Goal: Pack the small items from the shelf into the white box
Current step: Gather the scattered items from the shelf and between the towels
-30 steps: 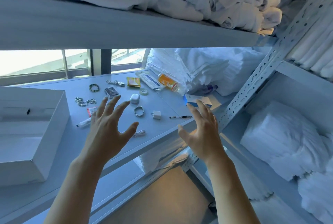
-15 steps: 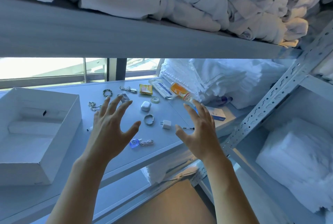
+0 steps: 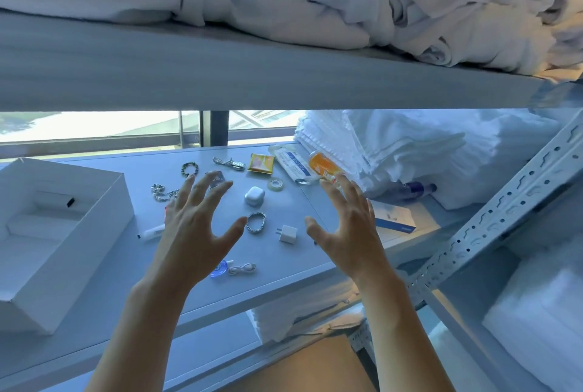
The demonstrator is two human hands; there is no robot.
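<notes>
Small items lie scattered on the grey shelf (image 3: 284, 268): a white earbud case (image 3: 254, 196), a white charger plug (image 3: 287, 233), a metal bracelet (image 3: 255, 222), a tape roll (image 3: 275, 184), an orange bottle (image 3: 325, 167), a yellow sachet (image 3: 260, 163), a white tube (image 3: 291, 163) and a coiled white cable (image 3: 242, 269). The open white box (image 3: 94, 227) stands at the shelf's left. My left hand (image 3: 195, 234) and my right hand (image 3: 350, 230) hover above the items with fingers spread, holding nothing.
An upper shelf (image 3: 252, 76) loaded with white linen hangs low overhead. Folded white towels (image 3: 426, 152) fill the shelf's back right. A blue and white carton (image 3: 394, 218) lies near the perforated metal upright (image 3: 504, 202). More towels sit on the lower right shelves.
Both hands have reached farther in over the items, fingers still spread. The view has shifted, showing more of the white box and the shelf.
</notes>
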